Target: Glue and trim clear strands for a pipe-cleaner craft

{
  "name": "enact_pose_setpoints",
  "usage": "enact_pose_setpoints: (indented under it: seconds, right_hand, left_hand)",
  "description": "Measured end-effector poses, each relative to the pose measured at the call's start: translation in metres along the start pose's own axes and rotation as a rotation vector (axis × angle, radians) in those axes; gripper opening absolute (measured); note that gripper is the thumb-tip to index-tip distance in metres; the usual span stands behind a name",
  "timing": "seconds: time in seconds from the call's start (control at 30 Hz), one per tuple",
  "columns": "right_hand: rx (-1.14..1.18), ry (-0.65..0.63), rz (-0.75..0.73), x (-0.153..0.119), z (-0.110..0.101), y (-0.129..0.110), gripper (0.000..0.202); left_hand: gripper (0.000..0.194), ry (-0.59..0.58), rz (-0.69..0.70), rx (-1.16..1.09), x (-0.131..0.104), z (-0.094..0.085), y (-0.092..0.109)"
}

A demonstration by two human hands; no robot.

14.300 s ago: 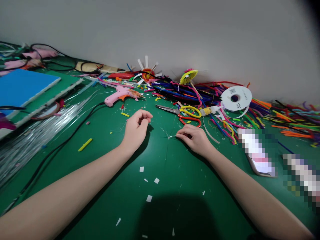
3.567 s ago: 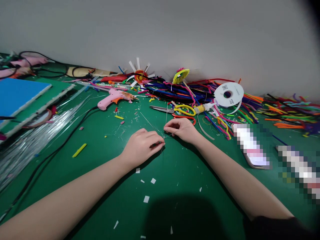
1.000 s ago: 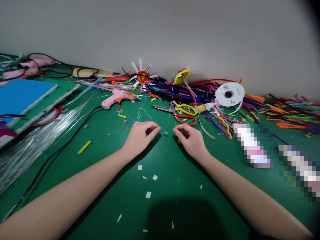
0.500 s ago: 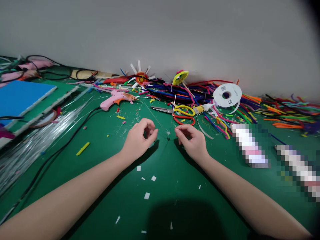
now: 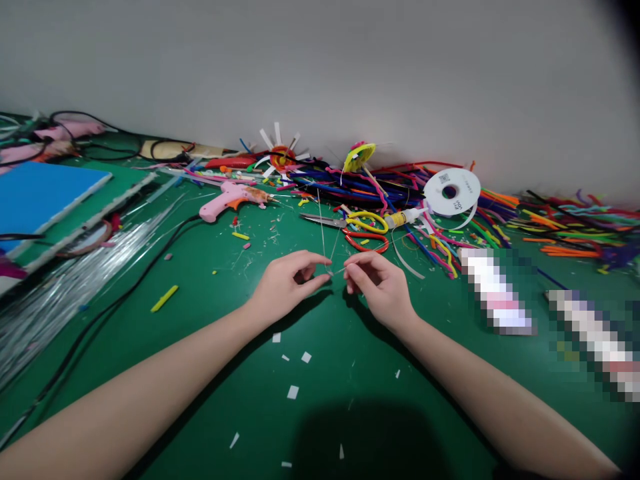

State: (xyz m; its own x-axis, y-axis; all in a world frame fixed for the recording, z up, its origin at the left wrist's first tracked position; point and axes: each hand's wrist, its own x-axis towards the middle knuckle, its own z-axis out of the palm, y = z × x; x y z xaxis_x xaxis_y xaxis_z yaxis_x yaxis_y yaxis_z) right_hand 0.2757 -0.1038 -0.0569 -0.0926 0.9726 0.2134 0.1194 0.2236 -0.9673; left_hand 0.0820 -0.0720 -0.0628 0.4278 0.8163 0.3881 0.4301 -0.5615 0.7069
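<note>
Thin clear strands [image 5: 322, 223] rise between my two hands above the green table. My left hand [image 5: 295, 277] has its thumb and forefinger apart, their tips beside the lower end of the strands; nothing is plainly gripped there. Close on its right, my right hand [image 5: 377, 283] is pinched on a fine strand that runs toward the left fingertips. Behind the hands lie scissors [image 5: 367, 241] with yellow and red handles, and a small glue bottle [image 5: 404, 217].
A pink glue gun [image 5: 225, 200] with a black cord lies left of centre. Pipe cleaners [image 5: 305, 179] and a white ribbon spool [image 5: 463, 192] line the wall. Clear strips [image 5: 100, 280] and a blue board [image 5: 45, 197] are at left; paper scraps [image 5: 293, 393] lie in front.
My left hand has moved right, toward my right hand, and its thumb and forefinger have parted. The strands have shifted left and now lean differently. My right hand has barely moved.
</note>
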Motion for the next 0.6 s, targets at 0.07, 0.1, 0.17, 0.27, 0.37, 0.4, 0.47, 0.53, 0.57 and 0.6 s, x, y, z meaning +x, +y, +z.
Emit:
enact_pose_setpoints:
  seconds: [0.07,0.1,0.17,0.27,0.37,0.4,0.47,0.53,0.57,0.6]
  right_hand:
    - [0.013,-0.008,0.001,0.0,-0.0004,-0.0008,0.014]
    - [0.019,-0.012,0.003,0.0001,-0.0005,-0.0012,0.014]
    - [0.025,-0.021,0.006,0.0001,-0.0004,-0.002,0.014]
    - [0.022,-0.026,0.009,-0.0004,0.0002,-0.0025,0.014]
    - [0.014,-0.029,0.006,-0.0007,0.0006,-0.0025,0.014]
    - [0.01,-0.031,0.005,-0.0007,0.0006,-0.0023,0.014]
    - [0.004,-0.035,0.006,-0.0004,0.0003,-0.0018,0.014]
    - [0.003,-0.036,0.005,-0.0003,0.0,-0.0008,0.014]
    - [0.003,-0.039,0.003,-0.0004,-0.0002,-0.0003,0.014]
    - [0.004,-0.046,-0.001,-0.0006,-0.0004,0.0001,0.014]
  left_hand:
    - [0.015,-0.018,0.019,-0.061,0.0013,-0.0018,0.0002]
    - [0.014,-0.025,0.032,-0.084,0.0016,-0.0024,0.0002]
    - [0.011,-0.044,0.055,-0.123,0.0019,-0.0029,-0.0001]
    - [0.008,-0.065,0.069,-0.159,0.0014,-0.0028,-0.0009]
    - [0.007,-0.068,0.075,-0.175,0.0011,-0.0027,-0.0015]
    - [0.007,-0.069,0.076,-0.179,0.0012,-0.0027,-0.0016]
    - [0.007,-0.074,0.071,-0.186,0.0015,-0.0026,-0.0014]
    - [0.008,-0.078,0.066,-0.19,0.0017,-0.0024,-0.001]
    - [0.008,-0.078,0.067,-0.191,0.0017,-0.0023,-0.0009]
    - [0.007,-0.076,0.068,-0.191,0.0017,-0.0024,-0.0008]
